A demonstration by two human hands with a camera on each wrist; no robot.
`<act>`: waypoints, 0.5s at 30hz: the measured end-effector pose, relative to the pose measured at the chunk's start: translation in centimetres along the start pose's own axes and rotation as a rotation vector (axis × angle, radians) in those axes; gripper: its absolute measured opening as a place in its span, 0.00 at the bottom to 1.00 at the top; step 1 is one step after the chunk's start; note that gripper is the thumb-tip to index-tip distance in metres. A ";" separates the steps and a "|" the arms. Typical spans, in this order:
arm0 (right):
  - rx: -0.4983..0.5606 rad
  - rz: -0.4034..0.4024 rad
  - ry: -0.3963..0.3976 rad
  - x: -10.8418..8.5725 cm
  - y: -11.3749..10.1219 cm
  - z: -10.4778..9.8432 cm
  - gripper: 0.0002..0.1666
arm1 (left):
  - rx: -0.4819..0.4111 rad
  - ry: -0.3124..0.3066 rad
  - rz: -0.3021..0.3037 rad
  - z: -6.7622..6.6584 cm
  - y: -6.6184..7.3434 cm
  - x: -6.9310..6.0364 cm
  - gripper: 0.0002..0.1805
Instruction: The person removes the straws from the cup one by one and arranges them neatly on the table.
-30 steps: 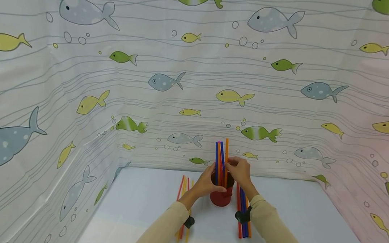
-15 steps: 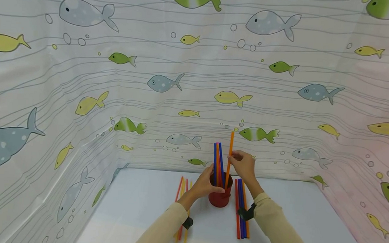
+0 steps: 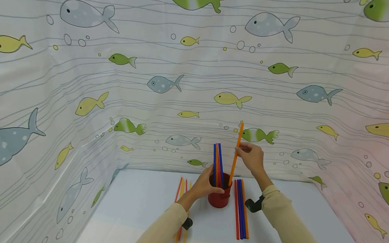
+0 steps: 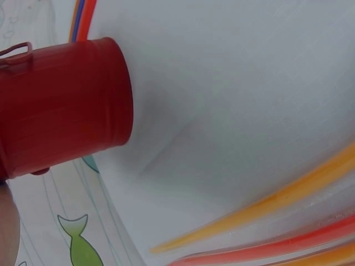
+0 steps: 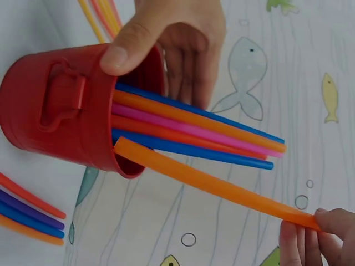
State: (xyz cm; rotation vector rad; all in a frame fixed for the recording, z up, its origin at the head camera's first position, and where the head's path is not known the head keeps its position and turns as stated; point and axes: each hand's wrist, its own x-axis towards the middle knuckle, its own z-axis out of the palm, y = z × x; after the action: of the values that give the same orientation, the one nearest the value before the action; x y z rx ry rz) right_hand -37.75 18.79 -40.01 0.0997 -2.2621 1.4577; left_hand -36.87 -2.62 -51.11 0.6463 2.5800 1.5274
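Note:
A small red metal bucket point(image 3: 218, 200) with a side handle stands upright on the white table. My left hand point(image 3: 204, 183) grips its rim, thumb point(image 5: 116, 58) on the near side and fingers behind. Several drinking straws, blue point(image 5: 233, 159), orange, pink and red, lean inside the bucket. My right hand point(image 3: 251, 156) pinches an orange straw point(image 5: 216, 185) near its upper part. This straw tilts to the right, and its lower end is at the bucket's rim. In the left wrist view the bucket point(image 4: 66, 105) shows from the side, with only a sliver of hand.
Right of the bucket lie several thick straws point(image 3: 241, 210) in red, purple, blue and orange. On the left lie several thinner red and yellow straws point(image 3: 180, 229), partly under my left forearm. A fish-patterned sheet point(image 3: 196, 81) hangs behind the table and along both sides.
My right hand has moved up and to the right with the orange straw, drawing it out of the bunch to the bucket's rim. The left hand stays on the bucket.

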 end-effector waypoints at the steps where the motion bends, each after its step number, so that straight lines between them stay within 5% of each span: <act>1: 0.011 0.006 -0.001 0.1 -0.2 -0.3 0.19 | 0.007 0.002 -0.003 0.0 0.0 0.0 0.65; 15: 0.001 0.121 -0.023 -0.8 1.9 -2.4 0.20 | 0.005 0.010 0.002 0.0 0.3 -0.2 0.64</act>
State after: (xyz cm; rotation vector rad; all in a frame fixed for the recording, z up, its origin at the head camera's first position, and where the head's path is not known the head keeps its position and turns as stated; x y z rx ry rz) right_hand -36.85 21.57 -41.13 -0.0206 -2.3221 1.5255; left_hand -36.57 -2.63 -50.87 0.6433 2.5919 1.5296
